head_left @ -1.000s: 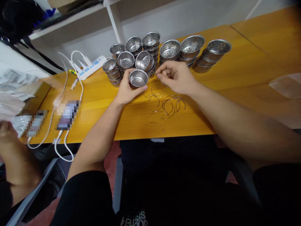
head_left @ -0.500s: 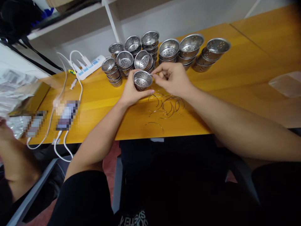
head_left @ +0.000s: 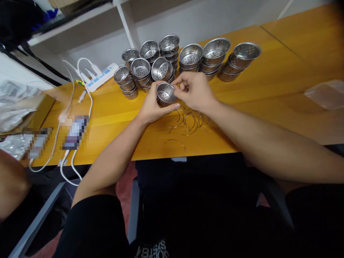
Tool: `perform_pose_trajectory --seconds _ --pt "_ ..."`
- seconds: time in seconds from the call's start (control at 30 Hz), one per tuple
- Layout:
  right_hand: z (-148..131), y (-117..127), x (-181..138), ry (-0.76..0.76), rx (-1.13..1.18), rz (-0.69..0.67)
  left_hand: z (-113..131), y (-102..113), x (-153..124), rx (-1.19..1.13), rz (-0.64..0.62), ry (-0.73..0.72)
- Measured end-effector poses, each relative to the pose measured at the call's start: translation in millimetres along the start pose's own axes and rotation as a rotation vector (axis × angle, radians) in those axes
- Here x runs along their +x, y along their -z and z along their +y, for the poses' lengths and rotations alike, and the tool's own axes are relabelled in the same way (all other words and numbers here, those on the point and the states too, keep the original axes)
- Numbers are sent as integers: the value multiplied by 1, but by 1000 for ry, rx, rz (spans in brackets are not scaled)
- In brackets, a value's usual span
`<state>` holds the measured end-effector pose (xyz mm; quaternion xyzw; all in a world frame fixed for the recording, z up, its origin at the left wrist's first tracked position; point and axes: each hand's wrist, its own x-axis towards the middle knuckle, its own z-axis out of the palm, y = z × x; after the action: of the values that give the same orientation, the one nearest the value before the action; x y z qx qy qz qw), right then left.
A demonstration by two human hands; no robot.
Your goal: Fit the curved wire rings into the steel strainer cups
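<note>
My left hand (head_left: 151,105) is closed around a small perforated steel strainer basket (head_left: 166,94), tilted with its opening toward me. Fingers wrap its far left side and the thumb lies along the near side. At the basket's right rim, my right hand (head_left: 195,90) pinches the end of a thin wire handle, mostly hidden by the fingertips. Below the hands, several loose curved wire handles (head_left: 176,140) lie scattered on the wooden table (head_left: 150,143).
Behind the hands stand several stacks of strainer baskets (head_left: 245,53). To the left are a white power strip (head_left: 102,77), cables, a syringe (head_left: 82,96) and a phone (head_left: 75,132). A clear plastic container (head_left: 326,94) sits far right. Another person's arm (head_left: 12,182) shows at left.
The held basket has tipped more toward me and shifted slightly right. My right fingertips stay at its rim. The other person's hand has left view at the left.
</note>
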<state>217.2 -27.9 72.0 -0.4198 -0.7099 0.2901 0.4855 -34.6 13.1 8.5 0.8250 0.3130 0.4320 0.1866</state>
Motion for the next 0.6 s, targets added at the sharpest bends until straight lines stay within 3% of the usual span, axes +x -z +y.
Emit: perform_pose_trajectory --seconds 0.3,0.6 --pt "0 1 0 -8 125 -46 -5 0 -2 19 -20 -21" --pt "1 -1 0 1 74 -19 -14 -1 -1 -16 -62 -40"
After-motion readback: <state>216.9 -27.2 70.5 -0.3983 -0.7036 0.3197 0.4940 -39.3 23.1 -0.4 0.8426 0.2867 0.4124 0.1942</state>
